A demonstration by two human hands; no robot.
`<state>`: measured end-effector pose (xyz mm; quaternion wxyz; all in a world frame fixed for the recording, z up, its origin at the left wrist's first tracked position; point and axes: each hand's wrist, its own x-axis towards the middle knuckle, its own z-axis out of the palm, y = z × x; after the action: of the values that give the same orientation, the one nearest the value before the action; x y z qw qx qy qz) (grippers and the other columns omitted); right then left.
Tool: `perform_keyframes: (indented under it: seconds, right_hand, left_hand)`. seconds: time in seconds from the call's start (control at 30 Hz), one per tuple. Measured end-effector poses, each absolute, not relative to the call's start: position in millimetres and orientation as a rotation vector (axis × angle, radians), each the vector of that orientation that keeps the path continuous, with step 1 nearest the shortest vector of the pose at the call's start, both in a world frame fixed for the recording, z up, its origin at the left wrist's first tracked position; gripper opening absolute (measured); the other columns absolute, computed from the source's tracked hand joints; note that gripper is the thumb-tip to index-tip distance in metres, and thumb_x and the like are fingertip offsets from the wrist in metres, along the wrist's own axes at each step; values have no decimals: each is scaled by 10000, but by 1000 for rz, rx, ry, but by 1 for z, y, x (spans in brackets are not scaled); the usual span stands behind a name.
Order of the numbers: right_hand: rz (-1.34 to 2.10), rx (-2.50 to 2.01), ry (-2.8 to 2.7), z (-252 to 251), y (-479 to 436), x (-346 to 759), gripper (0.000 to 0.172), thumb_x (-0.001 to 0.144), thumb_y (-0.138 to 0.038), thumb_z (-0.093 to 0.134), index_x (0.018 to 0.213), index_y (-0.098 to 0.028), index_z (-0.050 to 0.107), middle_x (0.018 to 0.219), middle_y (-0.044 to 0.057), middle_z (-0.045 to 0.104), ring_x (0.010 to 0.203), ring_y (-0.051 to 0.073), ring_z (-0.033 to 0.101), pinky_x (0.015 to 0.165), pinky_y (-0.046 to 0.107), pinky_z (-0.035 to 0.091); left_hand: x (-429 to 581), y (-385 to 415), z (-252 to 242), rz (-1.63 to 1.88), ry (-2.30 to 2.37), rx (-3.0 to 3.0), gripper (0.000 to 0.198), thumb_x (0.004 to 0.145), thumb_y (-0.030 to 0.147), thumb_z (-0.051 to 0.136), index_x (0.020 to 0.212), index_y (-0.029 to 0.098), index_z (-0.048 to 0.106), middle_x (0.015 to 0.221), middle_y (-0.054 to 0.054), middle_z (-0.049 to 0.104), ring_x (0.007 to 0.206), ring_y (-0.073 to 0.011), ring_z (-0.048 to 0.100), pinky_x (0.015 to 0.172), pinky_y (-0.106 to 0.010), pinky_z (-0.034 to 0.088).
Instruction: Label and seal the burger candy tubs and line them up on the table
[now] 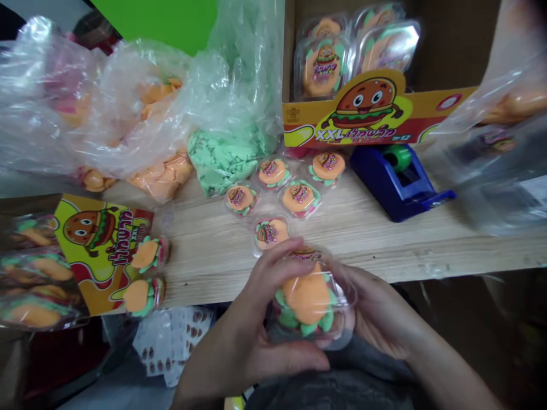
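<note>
A clear plastic clamshell box with an orange and green burger-shaped sweet inside is held in front of my body, just past the table's near edge. Fingers of my left hand wrap its left side, the thumb along the bottom. Gripping its right side is my right hand, with its fingertips partly hidden by the box. A printed burger sticker shows near the top of the box. Just beyond it on the table lie several similar packed burger sweets with stickers on top.
A display carton with packed burgers stands at the back right, a blue tape dispenser before it. Bags of green pieces and orange pieces lie at the back left. Another carton sits left, with two unpacked burgers alongside.
</note>
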<state>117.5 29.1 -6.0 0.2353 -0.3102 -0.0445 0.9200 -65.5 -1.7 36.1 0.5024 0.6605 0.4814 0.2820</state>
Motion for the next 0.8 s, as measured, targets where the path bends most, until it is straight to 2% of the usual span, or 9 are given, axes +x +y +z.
perform_keyframes:
  seconds: [0.1, 0.23, 0.37, 0.43, 0.57, 0.67, 0.73, 0.8]
  right_hand:
    - [2539, -751, -27, -5, 34, 118, 366, 932, -364, 366, 1115, -170, 617, 912, 84, 715, 718, 185, 683, 546, 272, 550]
    - [2553, -665, -86, 2, 40, 122, 494, 932, -482, 289, 1183, -170, 577, 981, 101, 698, 745, 177, 684, 549, 246, 535]
    - [2512, -716, -246, 11, 44, 127, 292, 910, -286, 461, 1166, -235, 592, 959, 45, 703, 731, 149, 683, 602, 255, 544]
    - [2470, -735, -244, 13, 44, 127, 271, 887, -220, 502, 1128, -256, 620, 928, 18, 709, 678, 123, 677, 589, 239, 543]
    - [2426, -788, -204, 14, 43, 126, 271, 877, -224, 518, 1118, -278, 631, 898, 5, 723, 685, 120, 682, 567, 214, 545]
    - [2403, -790, -210, 15, 44, 126, 272, 877, -213, 520, 1116, -276, 633, 984, 5, 715, 858, 142, 681, 712, 244, 555]
    - [2378, -781, -244, 16, 46, 127, 261, 882, -207, 520, 1105, -267, 640, 1050, 6, 698, 950, 135, 656, 801, 228, 527]
    - [2340, -784, -272, 16, 46, 128, 240, 885, -212, 521, 1080, -256, 654, 1072, 9, 692, 988, 130, 642, 832, 207, 508]
  left_hand:
    - [-61, -6, 33, 678, 1226, 1783, 615, 734, 138, 684, 1231, 311, 365, 1416, -31, 290, 1327, -214, 260, 1085, -359, 293]
    - [-54, -6, 29, 729, 1258, 1971, 447, 747, -14, 576, 1069, 268, 446, 1340, -8, 357, 1318, -215, 273, 1105, -388, 274]
    - [-52, -9, 26, 800, 1254, 2032, 475, 736, -62, 516, 1068, 271, 453, 1400, 33, 298, 1337, -251, 238, 1095, -448, 294]
    - [-54, -12, 26, 777, 1269, 2077, 520, 722, -88, 487, 1087, 281, 450, 1453, 56, 231, 1350, -257, 213, 1095, -483, 280]
    - [-55, -20, 33, 699, 1300, 2091, 633, 687, -83, 461, 1190, 299, 419, 1515, 51, 112, 1373, -261, 170, 1101, -529, 230]
    - [-50, -25, 38, 715, 1317, 2053, 665, 685, -54, 459, 1238, 315, 444, 1516, 60, 126, 1379, -282, 146, 1099, -551, 202]
    - [-45, -27, 38, 811, 1359, 1950, 613, 737, 11, 490, 1260, 329, 456, 1513, 74, 149, 1378, -273, 152, 1112, -506, 200]
    - [-41, -28, 36, 1014, 1418, 1728, 547, 803, 146, 534, 1305, 329, 420, 1515, 72, 151, 1382, -247, 137, 1122, -425, 214]
